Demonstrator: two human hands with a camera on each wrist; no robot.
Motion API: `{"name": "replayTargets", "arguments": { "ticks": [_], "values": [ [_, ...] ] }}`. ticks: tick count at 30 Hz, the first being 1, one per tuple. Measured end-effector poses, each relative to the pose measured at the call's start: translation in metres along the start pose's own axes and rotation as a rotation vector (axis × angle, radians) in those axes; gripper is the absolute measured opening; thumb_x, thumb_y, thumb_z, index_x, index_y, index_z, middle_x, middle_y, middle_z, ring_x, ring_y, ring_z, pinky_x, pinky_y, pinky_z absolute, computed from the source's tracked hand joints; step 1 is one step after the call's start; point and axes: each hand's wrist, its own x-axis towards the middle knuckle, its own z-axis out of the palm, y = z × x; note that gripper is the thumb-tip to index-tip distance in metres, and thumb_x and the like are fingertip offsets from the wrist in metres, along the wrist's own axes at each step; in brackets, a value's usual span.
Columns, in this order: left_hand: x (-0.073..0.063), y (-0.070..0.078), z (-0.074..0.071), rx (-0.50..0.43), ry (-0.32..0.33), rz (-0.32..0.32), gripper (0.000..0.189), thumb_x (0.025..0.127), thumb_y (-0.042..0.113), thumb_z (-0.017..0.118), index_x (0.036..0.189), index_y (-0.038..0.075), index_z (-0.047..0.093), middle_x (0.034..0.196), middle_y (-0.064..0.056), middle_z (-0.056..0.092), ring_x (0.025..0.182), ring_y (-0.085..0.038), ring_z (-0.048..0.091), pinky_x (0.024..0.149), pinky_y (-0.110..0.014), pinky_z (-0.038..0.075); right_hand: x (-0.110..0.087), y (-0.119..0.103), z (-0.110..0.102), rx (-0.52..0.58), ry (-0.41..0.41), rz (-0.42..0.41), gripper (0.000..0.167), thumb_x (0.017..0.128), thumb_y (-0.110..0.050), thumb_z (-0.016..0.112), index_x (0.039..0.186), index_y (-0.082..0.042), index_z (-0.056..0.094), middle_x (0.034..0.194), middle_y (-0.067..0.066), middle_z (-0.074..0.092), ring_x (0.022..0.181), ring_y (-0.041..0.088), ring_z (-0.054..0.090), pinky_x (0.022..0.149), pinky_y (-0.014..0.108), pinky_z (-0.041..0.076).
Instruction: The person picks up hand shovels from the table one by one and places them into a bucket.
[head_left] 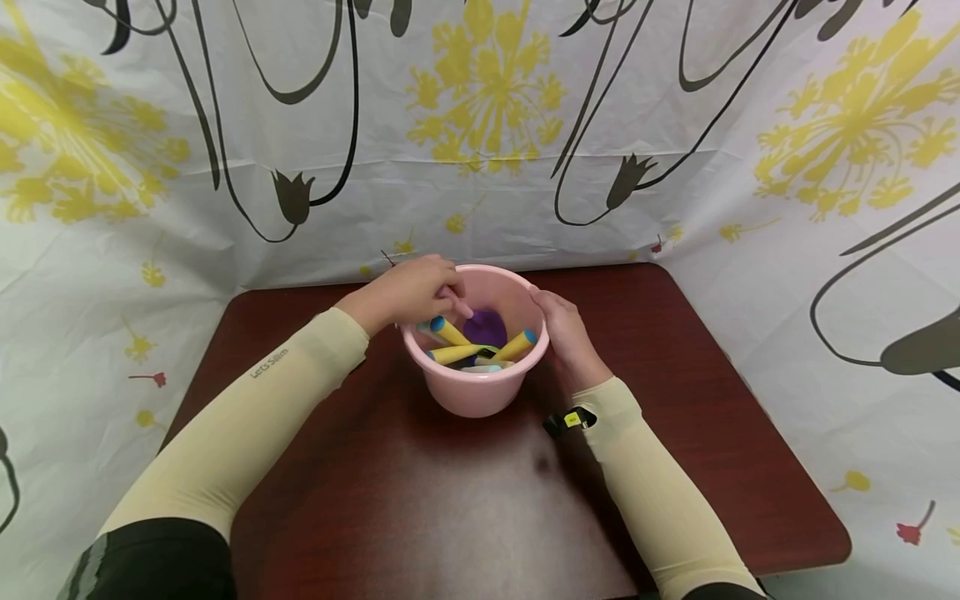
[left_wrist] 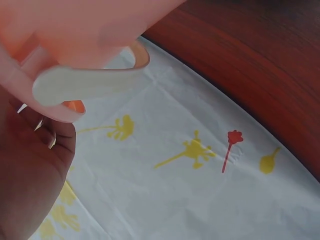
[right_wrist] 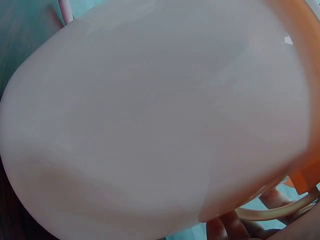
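A pink bucket (head_left: 476, 392) stands upright on the dark red table. My left hand (head_left: 416, 287) is over its left rim, fingers curled round a pink handle (head_left: 455, 302) that slants down to a rounded purple piece (head_left: 485, 327) inside. My right hand (head_left: 564, 329) grips the bucket's right rim. Yellow handles with blue ends (head_left: 516, 344) lie in the bucket among other partly hidden things. In the left wrist view, a pale curved band (left_wrist: 90, 85) hangs by the bucket wall, near my left hand (left_wrist: 37, 170). Bucket wall (right_wrist: 150, 110) fills the right wrist view, with fingers (right_wrist: 232, 225) at its lower edge.
The brown-red table (head_left: 450, 517) has rounded corners and extends around the bucket. A white sheet (head_left: 465, 192) with yellow and grey flower prints hangs behind and along both sides. A black strap with a yellow label (head_left: 573, 419) sits at my right wrist.
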Motion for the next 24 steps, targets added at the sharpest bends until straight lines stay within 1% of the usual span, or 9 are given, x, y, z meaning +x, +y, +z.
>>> {"name": "replayTargets", "arguments": {
  "ticks": [6,11,13,17,24],
  "values": [
    [-0.0023,0.0009,-0.0014,-0.031,-0.023,-0.025,0.016,0.107,0.024,0.074,0.118,0.016,0.082,0.112,0.0,0.072,0.104,-0.023,0.059,0.095,-0.043,0.052,-0.0004,-0.0001,-0.0007,0.015,-0.003,0.006,0.053,0.114,-0.041,0.056,0.152,-0.004,0.064,0.151,0.015,0.065,0.139,0.027,0.061,0.12,0.045,0.046],
    [-0.0022,0.0035,-0.0041,-0.009,-0.068,-0.038,0.016,0.108,0.022,0.071,0.116,0.016,0.083,0.107,0.0,0.074,0.097,-0.022,0.064,0.09,-0.043,0.055,-0.0012,-0.0005,-0.0013,0.033,-0.016,0.021,0.054,0.114,-0.043,0.056,0.153,-0.007,0.064,0.152,0.012,0.065,0.14,0.025,0.06,0.122,0.044,0.045],
    [-0.0026,0.0047,-0.005,-0.004,-0.079,-0.045,0.016,0.108,0.022,0.07,0.117,0.016,0.082,0.107,0.001,0.074,0.097,-0.021,0.064,0.09,-0.042,0.055,-0.0015,-0.0007,-0.0015,0.031,-0.02,0.027,0.055,0.114,-0.045,0.056,0.154,-0.008,0.064,0.152,0.011,0.065,0.139,0.024,0.06,0.122,0.044,0.045],
    [-0.0034,0.0052,-0.0047,-0.011,-0.079,-0.053,0.017,0.109,0.021,0.069,0.118,0.016,0.082,0.107,0.001,0.074,0.097,-0.021,0.063,0.09,-0.041,0.055,-0.0012,-0.0003,-0.0012,0.037,-0.02,0.031,0.054,0.114,-0.045,0.057,0.153,-0.008,0.065,0.151,0.011,0.065,0.139,0.024,0.061,0.121,0.044,0.046],
    [-0.0057,0.0045,-0.0029,-0.041,-0.058,-0.046,0.016,0.109,0.021,0.07,0.119,0.015,0.082,0.107,0.001,0.074,0.095,-0.021,0.063,0.088,-0.041,0.055,-0.0013,-0.0001,-0.0015,0.028,-0.021,0.037,0.055,0.114,-0.044,0.055,0.156,-0.009,0.062,0.154,0.01,0.063,0.141,0.024,0.059,0.122,0.043,0.044]
  ]
}}
